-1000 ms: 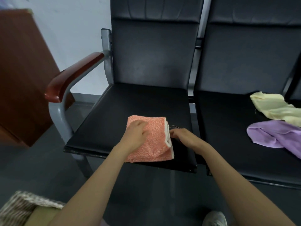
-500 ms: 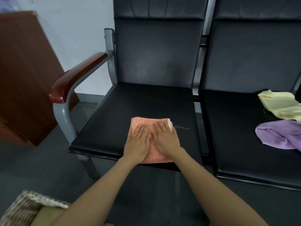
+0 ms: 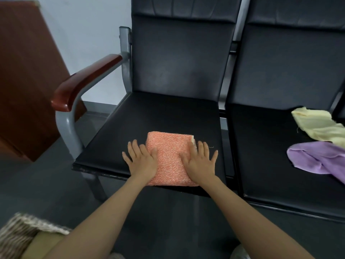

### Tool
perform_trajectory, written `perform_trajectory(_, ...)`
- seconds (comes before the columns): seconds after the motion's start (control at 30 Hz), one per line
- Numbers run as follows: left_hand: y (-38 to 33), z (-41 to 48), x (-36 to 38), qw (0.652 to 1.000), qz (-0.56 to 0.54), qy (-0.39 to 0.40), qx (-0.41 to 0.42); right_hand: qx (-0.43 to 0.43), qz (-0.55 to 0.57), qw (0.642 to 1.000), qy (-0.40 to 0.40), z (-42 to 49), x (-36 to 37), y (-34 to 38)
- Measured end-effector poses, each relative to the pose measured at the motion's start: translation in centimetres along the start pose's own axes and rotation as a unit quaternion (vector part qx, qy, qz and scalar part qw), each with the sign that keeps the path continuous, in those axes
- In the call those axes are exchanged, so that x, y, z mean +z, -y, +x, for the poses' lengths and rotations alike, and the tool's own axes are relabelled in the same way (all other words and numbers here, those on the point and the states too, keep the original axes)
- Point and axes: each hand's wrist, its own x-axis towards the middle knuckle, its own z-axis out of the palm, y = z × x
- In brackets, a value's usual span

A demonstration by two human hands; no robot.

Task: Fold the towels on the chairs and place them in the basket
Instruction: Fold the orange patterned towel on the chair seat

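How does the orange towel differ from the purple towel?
The orange towel is folded square; the purple towel lies crumpled. The left hand and right hand touch the orange towel; no hand touches the purple towel. Both lie on black seats.

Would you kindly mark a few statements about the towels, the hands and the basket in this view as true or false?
1. The orange towel lies folded on the left chair seat. True.
2. Both hands pinch the towel with curled fingers. False: the left hand and right hand lie flat along its sides, fingers straight.
3. The yellow towel and purple towel lie unfolded on the right chair seat. True.
4. The purple towel lies in the woven basket. False: it lies on the right chair seat, far from the basket at the lower left.
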Motion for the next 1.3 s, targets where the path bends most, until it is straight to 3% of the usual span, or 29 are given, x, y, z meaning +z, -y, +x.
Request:
perform_trajectory(0.1, -0.5, 0.1, 0.0, 0.999, 0.020, -0.029, 0.016, 0.053, -0.010, 0.997, -0.046, -0.3, -0.1, 0.5)
perform_trajectory(0.23, -0.5, 0.1, -0.4, 0.999, 0.013, -0.047, 0.013, 0.085, -0.025, 0.995, -0.035, -0.3, -0.2, 0.9)
perform_trajectory(0.4, -0.9, -0.1, -0.8, 0.997, 0.004, -0.064, 0.045, 0.097, 0.065, 0.993, -0.037, 0.2, -0.3, 1.5)
perform_trajectory(0.5, -1.2, -0.1, -2.0, 0.984, -0.171, -0.020, 0.040, 0.114, 0.261, 0.958, -0.022, 0.6, -1.2, 1.5)
perform_trajectory(0.6, -1.7, 0.0, -3.8, 0.918, -0.391, 0.059, -0.030, 0.089, 0.489, 0.867, -0.011, 0.1, -3.7, 1.1)
perform_trajectory(0.7, -1.9, 0.0, -4.7, 0.858, -0.505, 0.096, -0.012, 0.011, 0.455, 0.888, -0.058, -0.1, -5.1, 0.1)
perform_trajectory(0.8, -2.5, -0.2, -5.3, 0.857, -0.498, 0.113, 0.066, -0.042, 0.417, 0.906, -0.059, 0.0, -5.2, -0.8)
perform_trajectory(0.97, -2.8, -0.4, -6.5, 0.839, -0.502, 0.184, 0.101, -0.051, 0.459, 0.886, -0.050, -0.1, -6.5, -1.9)
perform_trajectory(1.03, -2.7, -0.5, -7.0, 0.833, -0.495, 0.220, 0.116, -0.071, 0.492, 0.868, -0.002, -0.1, -7.3, -2.9)
perform_trajectory(1.13, -2.4, -0.5, -7.7, 0.828, -0.479, 0.258, 0.135, -0.094, 0.522, 0.836, 0.138, -0.2, -8.7, -4.5)
perform_trajectory(1.2, -2.3, -0.4, -7.9, 0.848, -0.445, 0.254, 0.137, -0.098, 0.490, 0.848, 0.176, -0.4, -9.3, -5.0)
perform_trajectory(1.3, -2.5, -0.6, -7.6, 0.894, -0.346, 0.237, 0.155, -0.107, 0.372, 0.909, 0.156, -0.4, -9.6, -5.1)
